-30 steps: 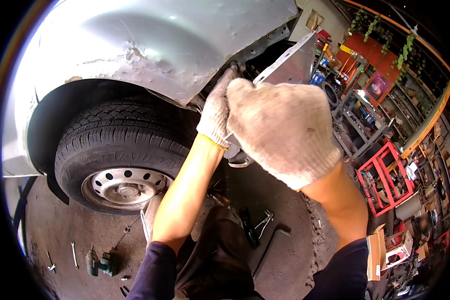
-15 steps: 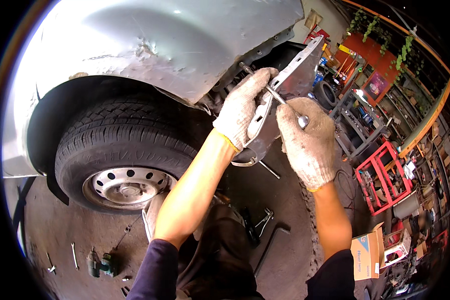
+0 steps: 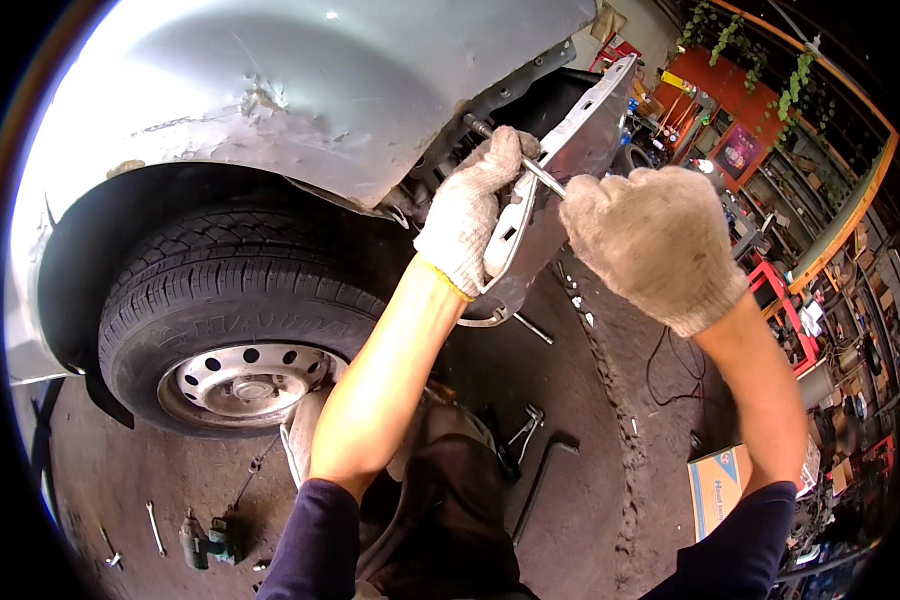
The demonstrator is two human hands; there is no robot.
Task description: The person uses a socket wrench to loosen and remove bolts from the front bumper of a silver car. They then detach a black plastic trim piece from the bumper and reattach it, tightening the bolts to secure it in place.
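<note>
Head view: clock hours read from picture centre.
Steel socket tool (image 3: 547, 180): lies at 1 o'clock; slants from a dark gap beside the fender (image 3: 310, 90) across the slotted edge of the silver panel (image 3: 595, 125); touching that edge or just above, cannot tell.
Handling, as judged: stiff, of modest weight, hardly fragile; smooth enough to slip or roll against knitted fabric.
Where to take hold: mid-shaft for steadying, outer end for turning.
Left hand (image 3: 465, 225): at 12 o'clock, gloved; fingers curled around mid-shaft.
Right hand (image 3: 660, 245): between 2 and 3 o'clock, gloved; closed in a fist over the outer end; exact handle shape hidden.
Panel: between 1 and 2 o'clock; stands apart from the fender; judged thin and flexible, likely to hinder any handle swing.
Fender: at 11 o'clock; silver, dented and scraped; leaves narrow access at the tool's inner end.
Wheel (image 3: 240, 295): at 8 o'clock; dark tyre, pale rim; limits room below the fender.
Floor, left: power tool (image 3: 208, 540) and spanner (image 3: 156, 528), between 7 and 8 o'clock.
Floor, right: bent bar (image 3: 542, 485) at 5 o'clock; cardboard box (image 3: 718, 490) at 4 o'clock.
</note>
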